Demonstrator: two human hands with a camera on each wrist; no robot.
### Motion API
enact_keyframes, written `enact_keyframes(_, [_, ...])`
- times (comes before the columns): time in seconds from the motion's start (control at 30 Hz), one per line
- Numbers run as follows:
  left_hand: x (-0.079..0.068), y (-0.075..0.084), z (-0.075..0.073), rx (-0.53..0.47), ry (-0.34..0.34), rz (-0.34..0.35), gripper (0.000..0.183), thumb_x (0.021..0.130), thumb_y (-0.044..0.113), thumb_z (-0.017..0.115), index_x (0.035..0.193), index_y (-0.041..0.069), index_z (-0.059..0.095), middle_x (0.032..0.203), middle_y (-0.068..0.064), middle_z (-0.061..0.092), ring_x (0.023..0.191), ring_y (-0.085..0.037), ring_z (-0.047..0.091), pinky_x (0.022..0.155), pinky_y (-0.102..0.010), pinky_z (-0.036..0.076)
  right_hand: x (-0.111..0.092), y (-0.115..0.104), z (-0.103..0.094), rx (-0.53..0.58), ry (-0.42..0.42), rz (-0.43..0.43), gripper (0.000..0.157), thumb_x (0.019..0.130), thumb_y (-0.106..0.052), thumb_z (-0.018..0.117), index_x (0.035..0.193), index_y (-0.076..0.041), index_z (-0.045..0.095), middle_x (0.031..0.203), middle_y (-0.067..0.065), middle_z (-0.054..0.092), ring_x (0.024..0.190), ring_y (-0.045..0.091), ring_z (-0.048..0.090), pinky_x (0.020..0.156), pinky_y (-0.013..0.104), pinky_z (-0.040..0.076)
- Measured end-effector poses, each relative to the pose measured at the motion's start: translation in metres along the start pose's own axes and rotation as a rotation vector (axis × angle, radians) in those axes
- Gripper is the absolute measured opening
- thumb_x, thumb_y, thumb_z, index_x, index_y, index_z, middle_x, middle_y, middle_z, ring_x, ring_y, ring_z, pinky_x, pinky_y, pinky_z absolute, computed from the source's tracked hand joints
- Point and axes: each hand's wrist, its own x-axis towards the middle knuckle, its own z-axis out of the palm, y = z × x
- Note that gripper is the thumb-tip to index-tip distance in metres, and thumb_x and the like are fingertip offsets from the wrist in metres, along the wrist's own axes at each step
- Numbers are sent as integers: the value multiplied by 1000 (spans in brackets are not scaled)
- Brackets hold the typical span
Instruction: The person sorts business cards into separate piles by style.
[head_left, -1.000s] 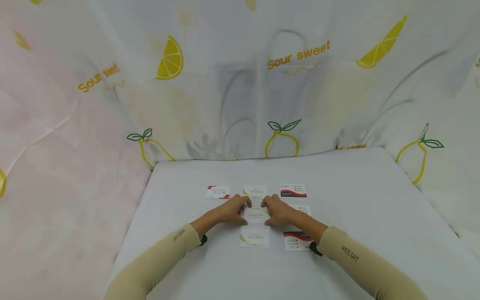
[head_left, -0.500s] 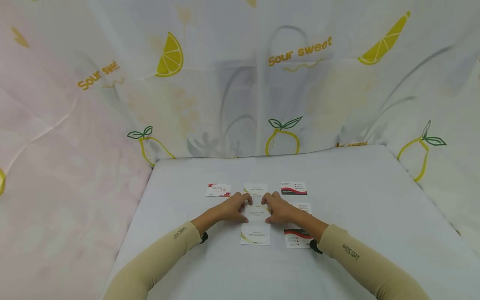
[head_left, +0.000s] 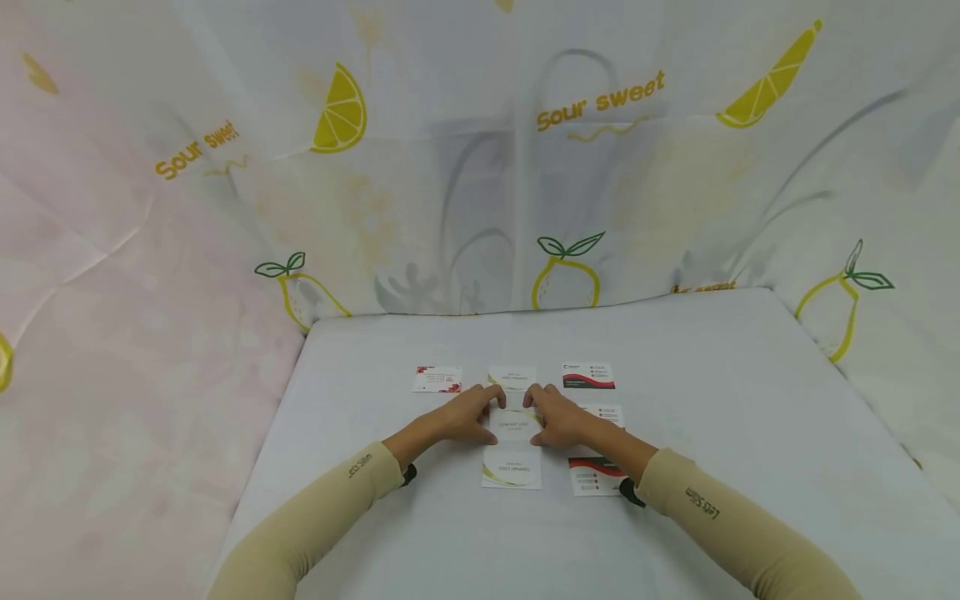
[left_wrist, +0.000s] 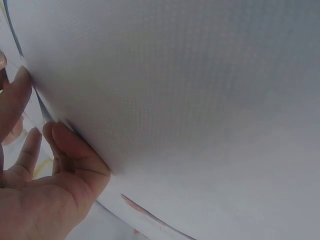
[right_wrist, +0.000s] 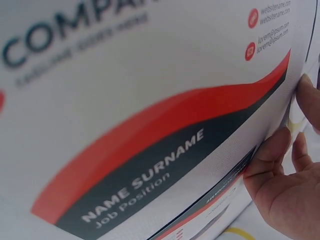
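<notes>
Left hand (head_left: 471,415) and right hand (head_left: 553,417) grip the middle white business card (head_left: 515,427), one at each side, fingers bent, thumbs nearer the wearer, forefingers at the far end. Card sits in the center column on the white table (head_left: 390,533); seems flat, though the wrist views are too oblique to be sure.

Far white card (head_left: 512,377) lies just beyond it, near white card (head_left: 512,469) just below. Floral card (head_left: 437,380) is beyond the left hand. Right column: far red-and-black card (head_left: 588,376), middle red-and-white card (head_left: 609,412) partly hidden by the right arm, near red-and-black card (head_left: 587,479). Beige sleeves (head_left: 307,517) on both arms; lemon-print curtain (head_left: 450,183) behind the table.
</notes>
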Motion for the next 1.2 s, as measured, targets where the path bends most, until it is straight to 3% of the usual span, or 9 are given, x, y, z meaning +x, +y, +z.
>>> enact_keyframes(0.6, [0, 3, 0, 12, -1, -3, 50, 80, 19, 83, 118, 17, 51, 99, -3, 51, 86, -16, 48, 75, -28, 42, 0, 1, -1, -4, -2, -13, 53, 80, -14, 82, 118, -14, 46, 102, 6, 49, 84, 19, 49, 78, 34, 43])
enact_keyframes(0.93, [-1, 1, 3, 10, 1, 14, 50, 81, 19, 83, 119, 16, 51, 97, -2, 52, 84, -15, 48, 74, -27, 42, -1, 4, 1, 31, 3, -4, 52, 79, -14, 83, 119, -16, 49, 87, 1, 57, 77, 17, 53, 72, 31, 44])
enact_keyframes(1.2, [-5, 1, 2, 29, 16, 41, 51, 81, 17, 82, 121, 13, 51, 96, -3, 53, 83, -15, 48, 75, -26, 42, -4, 9, 2, 89, 77, -23, 33, 89, -10, 72, 116, -18, 56, 83, 0, 55, 71, 15, 50, 66, 29, 41])
